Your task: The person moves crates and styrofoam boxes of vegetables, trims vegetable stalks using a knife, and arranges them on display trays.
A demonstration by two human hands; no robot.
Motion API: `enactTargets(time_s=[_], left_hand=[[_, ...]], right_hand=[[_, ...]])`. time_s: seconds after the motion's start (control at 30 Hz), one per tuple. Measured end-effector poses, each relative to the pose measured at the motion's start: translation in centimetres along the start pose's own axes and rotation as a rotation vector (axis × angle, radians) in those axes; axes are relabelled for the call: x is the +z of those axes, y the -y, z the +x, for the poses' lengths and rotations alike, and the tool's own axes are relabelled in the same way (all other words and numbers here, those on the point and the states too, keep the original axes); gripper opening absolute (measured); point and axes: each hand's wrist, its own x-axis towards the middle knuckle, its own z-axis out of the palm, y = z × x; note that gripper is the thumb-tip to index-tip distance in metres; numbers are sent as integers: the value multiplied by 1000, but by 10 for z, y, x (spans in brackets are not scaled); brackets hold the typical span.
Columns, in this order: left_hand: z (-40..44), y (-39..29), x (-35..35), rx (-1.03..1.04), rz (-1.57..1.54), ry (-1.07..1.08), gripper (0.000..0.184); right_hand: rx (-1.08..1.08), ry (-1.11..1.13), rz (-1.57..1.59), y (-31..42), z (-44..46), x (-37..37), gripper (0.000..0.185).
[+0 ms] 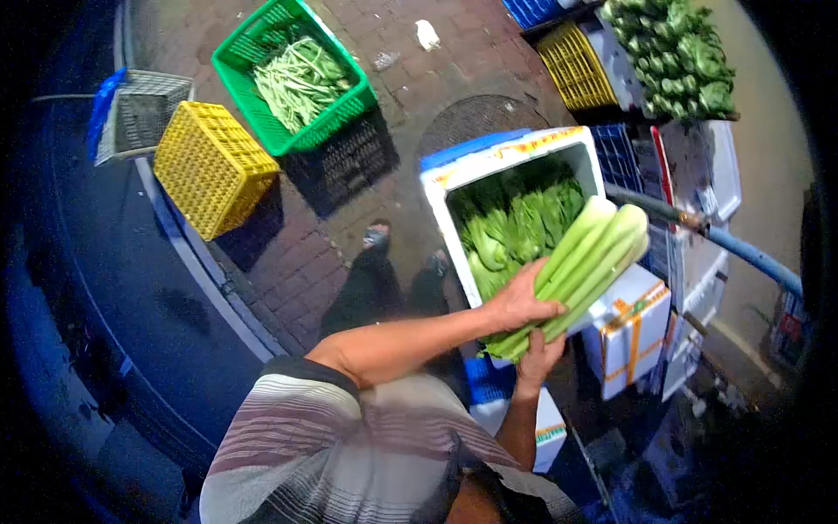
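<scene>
Pale green celery [587, 253] is held slantwise in both my hands, its thick pale bases at the upper right and its leafy ends low near my body. My left hand [522, 304] wraps over the stalks from the left. Lower down, my right hand [539, 356] grips them from below; some of its fingers are hidden behind the stalks. Just beyond my hands stands a white foam box [441, 205] with leafy green lettuce [511, 229] inside. The celery overlaps the box's right side.
A green crate [353, 109] of long green beans [297, 83] stands on the brick paving beside a yellow crate [209, 170] and a grey crate [144, 113]. Stacked boxes, a taped white box [627, 327] and a metal pole [751, 253] line the right. Leafy vegetables [672, 57] lie at upper right.
</scene>
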Motion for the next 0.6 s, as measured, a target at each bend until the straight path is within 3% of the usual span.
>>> enactTargets(time_s=[0.13, 0.23, 0.3, 0.37, 0.43, 0.5, 0.53, 0.6], left_hand=[[-17, -67, -43, 98, -203, 143, 105], [-27, -91, -71, 131, -225, 115, 103], [-30, -106, -90, 195, -235, 71, 114], [-37, -116, -103, 242, -271, 3, 111], [-50, -135, -113, 352, -232, -118, 105], [-63, -152, -121, 342, -351, -117, 106], [-73, -168, -129, 363, -348, -98, 103], [-77, -163, -155, 336, -377, -108, 103]], right_hand=[[-150, 87, 61, 40, -2, 34, 85], [-133, 200, 87, 63, -4, 66, 89], [-154, 304, 214, 82, 1, 95, 89], [-119, 375, 56, 94, 8, 108, 87], [-163, 448, 164, 92, 22, 123, 79], [-186, 461, 135, 99, 19, 132, 77], [-71, 473, 174, 109, 21, 140, 74], [-108, 612, 213, 131, 25, 159, 77]])
